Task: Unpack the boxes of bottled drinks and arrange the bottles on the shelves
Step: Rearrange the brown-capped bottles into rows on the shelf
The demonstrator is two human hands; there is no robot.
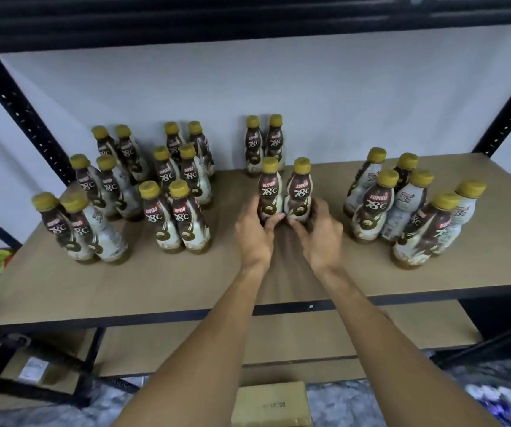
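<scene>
Placement was your step: your left hand [252,234] and right hand [320,234] gripped the front pair [274,195], just before the back pair [264,143], probably needing aligned release next.

Left hand [255,232] and right hand [318,234] each around an upright bottle [269,192], [299,192] on the shelf [186,282], amid other bottles [174,215].

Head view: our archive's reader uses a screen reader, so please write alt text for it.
The left hand and right hand each grip one upright gold-capped Kopiko bottle, the left bottle and right bottle, side by side at the middle of a brown shelf. Matching bottles stand in paired rows on both sides and behind.
</scene>
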